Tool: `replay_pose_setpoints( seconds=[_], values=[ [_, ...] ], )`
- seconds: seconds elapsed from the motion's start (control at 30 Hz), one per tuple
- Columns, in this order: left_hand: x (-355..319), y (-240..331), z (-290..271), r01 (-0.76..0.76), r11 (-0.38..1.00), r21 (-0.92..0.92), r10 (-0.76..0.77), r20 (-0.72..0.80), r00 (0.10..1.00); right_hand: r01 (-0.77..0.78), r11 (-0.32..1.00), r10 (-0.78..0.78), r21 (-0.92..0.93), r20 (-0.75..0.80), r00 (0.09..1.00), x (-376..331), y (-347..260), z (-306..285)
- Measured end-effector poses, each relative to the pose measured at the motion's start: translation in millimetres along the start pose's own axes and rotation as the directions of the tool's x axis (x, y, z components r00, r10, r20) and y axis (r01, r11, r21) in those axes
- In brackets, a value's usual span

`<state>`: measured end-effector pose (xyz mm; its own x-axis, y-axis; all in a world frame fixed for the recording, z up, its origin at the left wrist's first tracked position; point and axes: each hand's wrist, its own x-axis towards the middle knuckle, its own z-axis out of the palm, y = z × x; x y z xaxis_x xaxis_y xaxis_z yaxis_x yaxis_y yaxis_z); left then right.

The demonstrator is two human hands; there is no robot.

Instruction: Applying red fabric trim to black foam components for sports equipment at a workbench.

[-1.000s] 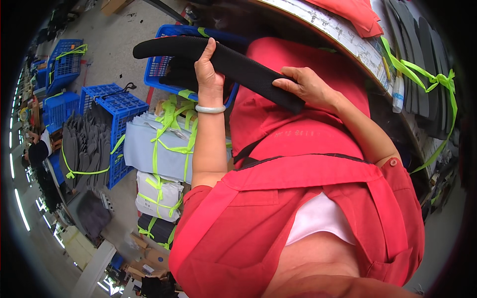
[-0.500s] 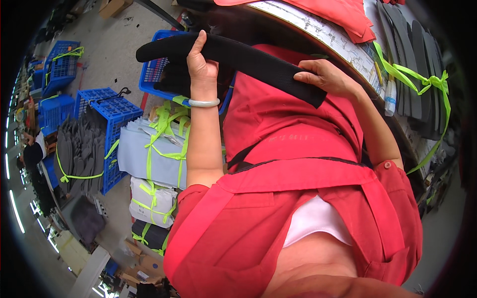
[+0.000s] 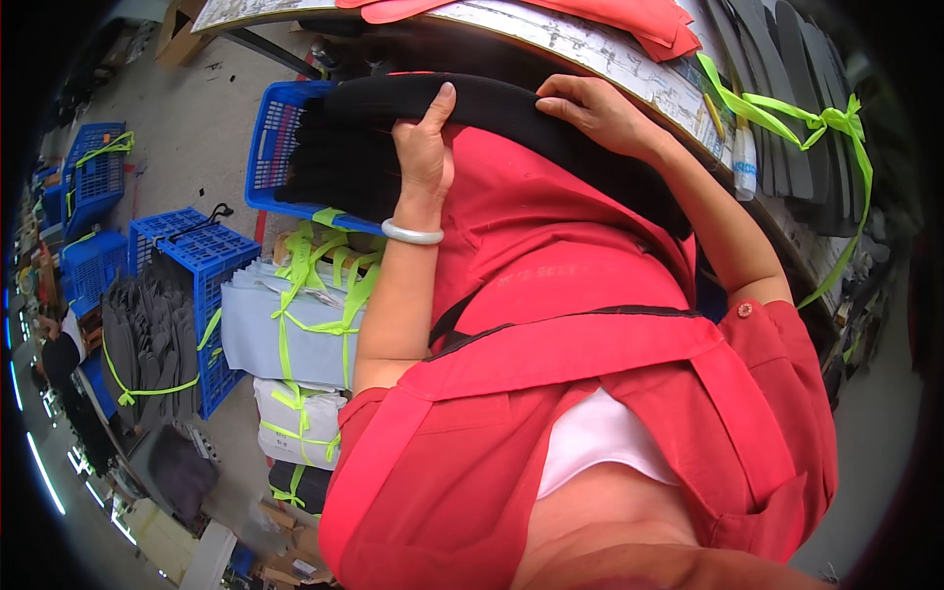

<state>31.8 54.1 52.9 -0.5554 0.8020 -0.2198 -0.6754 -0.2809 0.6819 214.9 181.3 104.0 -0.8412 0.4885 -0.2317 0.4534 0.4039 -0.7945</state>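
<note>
A long black ribbed fabric strip (image 3: 511, 103) curves across my lap, over the red apron (image 3: 551, 197). My left hand (image 3: 425, 147) grips its lower edge near the left part, thumb on top and the other fingers hidden beneath. At the upper edge, right of the middle, my right hand (image 3: 590, 110) pinches the strip between thumb and fingers. The strip's right end droops beside my right forearm. Just left of my left hand, a blue plastic crate (image 3: 270, 147) holds several black fabric pieces (image 3: 339, 167), partly covered by the strip.
A worn white table (image 3: 531, 29) runs along the far side, with red fabric (image 3: 629, 25) on it. Grey strips (image 3: 787, 98) tied with a green band (image 3: 777, 110) stand at the right. Tied light-blue bundles (image 3: 285, 324) and a blue crate of grey pieces (image 3: 221, 285) stand left.
The strip's right end has swung right and downward, and more of its width shows. My right hand has moved left and up along it; my left hand has shifted slightly right and down.
</note>
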Motion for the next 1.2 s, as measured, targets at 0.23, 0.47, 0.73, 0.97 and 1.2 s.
replay_pose_setpoints(
  seconds=[0.23,0.47,0.73,0.97,1.2],
  values=[
    [-22,-24,12,0.047,0.998,0.045,-0.05,0.085,0.995,0.115,0.993,-0.108,0.014,-0.24,0.965,17,-8,30],
    [-34,-36,7,0.06,0.996,0.059,-0.065,0.085,0.994,0.182,0.979,-0.198,-0.093,-0.211,0.957,21,-14,37],
    [-32,-26,-13,0.112,0.991,0.072,-0.117,0.077,0.99,0.158,0.986,-0.167,-0.059,-0.196,0.966,22,-6,41],
    [-32,-30,-8,0.126,0.981,0.148,-0.154,0.198,0.968,0.253,0.967,-0.254,-0.02,-0.129,0.959,34,-12,44],
    [-37,-26,-16,0.077,0.972,0.223,-0.115,0.163,0.98,0.076,0.971,-0.062,0.226,-0.067,0.996,28,7,52]
  ],
)
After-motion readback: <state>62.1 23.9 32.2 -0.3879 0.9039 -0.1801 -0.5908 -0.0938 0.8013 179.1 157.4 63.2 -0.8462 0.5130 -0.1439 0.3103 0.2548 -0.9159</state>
